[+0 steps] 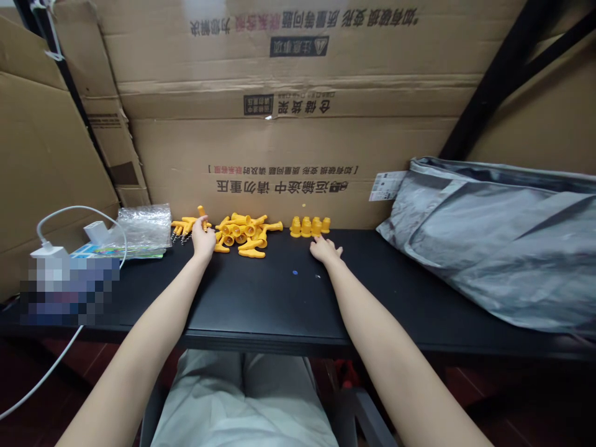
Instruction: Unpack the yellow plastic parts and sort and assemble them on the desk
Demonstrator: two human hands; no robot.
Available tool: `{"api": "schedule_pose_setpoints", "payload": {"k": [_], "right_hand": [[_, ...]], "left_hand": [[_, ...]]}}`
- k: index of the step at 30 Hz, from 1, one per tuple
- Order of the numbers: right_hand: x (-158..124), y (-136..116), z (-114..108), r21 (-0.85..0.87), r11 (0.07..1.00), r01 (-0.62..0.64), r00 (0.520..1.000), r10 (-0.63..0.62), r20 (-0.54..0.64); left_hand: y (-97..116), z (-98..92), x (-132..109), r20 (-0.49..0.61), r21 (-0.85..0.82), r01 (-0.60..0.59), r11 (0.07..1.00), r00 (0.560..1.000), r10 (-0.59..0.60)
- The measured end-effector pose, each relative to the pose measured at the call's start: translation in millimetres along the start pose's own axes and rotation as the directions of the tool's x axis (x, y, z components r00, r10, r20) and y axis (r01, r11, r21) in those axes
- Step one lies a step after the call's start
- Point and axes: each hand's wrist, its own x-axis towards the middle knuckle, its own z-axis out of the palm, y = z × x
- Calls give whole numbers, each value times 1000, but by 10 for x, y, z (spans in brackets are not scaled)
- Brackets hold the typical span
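Note:
My left hand (203, 241) is closed around a yellow T-handle (202, 212), one end of which sticks up above the fingers. Beside it on the left lie several yellow-handled corkscrews (185, 223) with metal spirals. Just right of that hand is a heap of yellow plastic parts (241, 232), some hollow and funnel-shaped, others curved handles. Farther right, several yellow bell-shaped caps (306, 227) stand upright in a cluster. My right hand (326, 249) is at their near edge with fingers apart, a fingertip at or touching one cap; the exact contact is too small to tell.
Cardboard (288, 143) walls off the back of the black table (270, 304). A large grey bag (503, 242) takes up the right side. On the left are clear plastic wrapping (144, 226), a white charger (49, 261) with its cable, and a blurred-out item (69, 298).

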Motion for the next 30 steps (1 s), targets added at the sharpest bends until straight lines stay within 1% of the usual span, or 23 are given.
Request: {"api": "schedule_pose_setpoints", "payload": {"k": [2, 6, 11, 13, 16, 19, 22, 25, 27, 30], "right_hand": [[16, 11, 10, -25, 1000, 5, 1000, -5, 19], [27, 10, 6, -54, 998, 13, 999, -10, 51], [21, -3, -2, -62, 998, 18, 998, -14, 68], [23, -2, 1, -65, 998, 19, 998, -15, 64], [25, -2, 1, -65, 998, 21, 998, -17, 64], [17, -8, -8, -71, 997, 21, 997, -16, 72], [0, -17, -21, -76, 997, 24, 997, -19, 69], [-16, -25, -33, -82, 996, 22, 997, -15, 74], [-22, -29, -39, -81, 997, 18, 997, -12, 79], [-31, -37, -49, -76, 997, 15, 997, -9, 81]], "left_hand": [[-43, -37, 45, -22, 64, -42, 997, 999, 43], [-105, -111, 110, -2, 143, -80, 986, 997, 82], [-216, -177, 201, 9, 202, -74, 977, 997, 74], [-267, -203, 246, 19, 267, -47, 962, 999, 44], [-345, -253, 322, 99, 399, -38, 916, 995, -1], [-432, -309, 410, 200, 500, -102, 860, 980, 0], [-516, -350, 507, 265, 579, -154, 801, 964, -7], [-568, -352, 592, 332, 626, -230, 745, 943, 12], [-574, -331, 627, 406, 651, -293, 701, 914, 5], [-549, -282, 638, 526, 700, -377, 607, 847, -79]]}}
